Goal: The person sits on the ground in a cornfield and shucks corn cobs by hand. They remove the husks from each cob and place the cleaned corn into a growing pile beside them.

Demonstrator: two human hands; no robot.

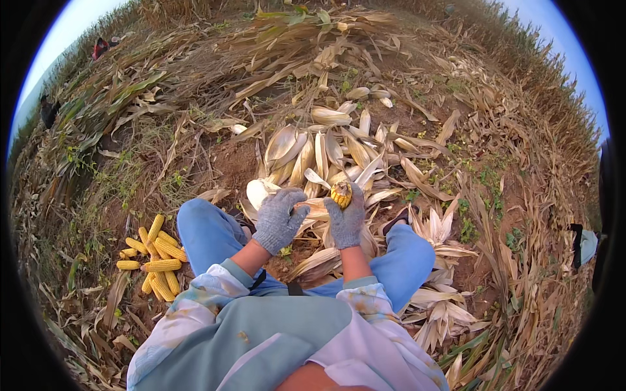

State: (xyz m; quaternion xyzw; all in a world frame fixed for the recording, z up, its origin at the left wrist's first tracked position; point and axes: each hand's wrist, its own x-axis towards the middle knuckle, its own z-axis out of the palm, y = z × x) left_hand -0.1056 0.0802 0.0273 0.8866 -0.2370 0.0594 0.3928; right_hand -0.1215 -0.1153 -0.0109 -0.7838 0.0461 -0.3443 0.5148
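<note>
My right hand (pixel 346 220), in a grey knitted glove, grips a yellow corn ear (pixel 341 194) whose bare end points up between thumb and fingers. My left hand (pixel 281 220), gloved alike, is level with it on the left. Its fingers are bent and its thumb points towards the right hand; whether it pinches a piece of husk is hidden. A pale husk (pixel 257 193) shows just beyond the left hand. In front of both hands lies a heap of corn ears in dry husks (pixel 320 151). Dry husk leaves (pixel 318 261) lie between my legs.
Bare yellow corn cobs (pixel 161 265) are piled left of my left knee. Stripped husks (pixel 445 313) lie beside my right leg. Cut corn stalks (pixel 303 54) spread across the ground ahead. People (pixel 100 49) are far off at left; a dark-clothed figure (pixel 604 210) is partly visible at right.
</note>
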